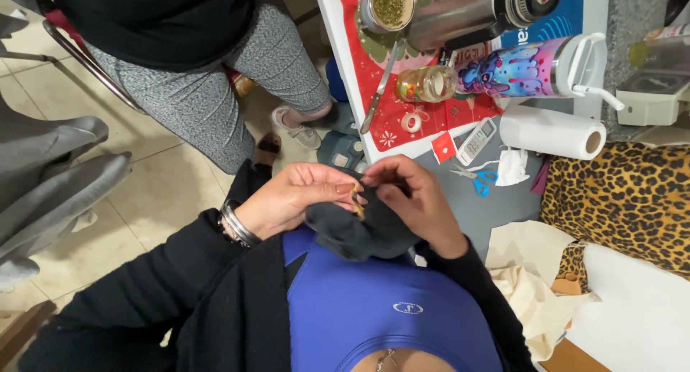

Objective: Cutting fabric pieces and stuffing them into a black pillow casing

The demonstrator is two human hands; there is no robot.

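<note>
Dark cloth [357, 235] pinched between both hands' fingers [343, 190].

Both hands meet over a dark grey cloth [359, 235] bunched at the chest — the left hand [295, 197] cradles it, the right hand [413, 199] pinches its upper edge beside a small yellowish piece [355, 197]. Blue-handled scissors [478, 179] lie near.

Brightness: even, moderately bright indoor light, mostly from above.
Shadows: soft and faint under the hands, deeper in the folds of the dark grey knitted cloth [359, 232].
Glare: highlights along the polished steel flask [467, 12] and on the pale floor tiles [162, 185].
Sharpness: centre crisp, no motion blur.
Edges: wide-angle bending, slight softness in corners.
</note>
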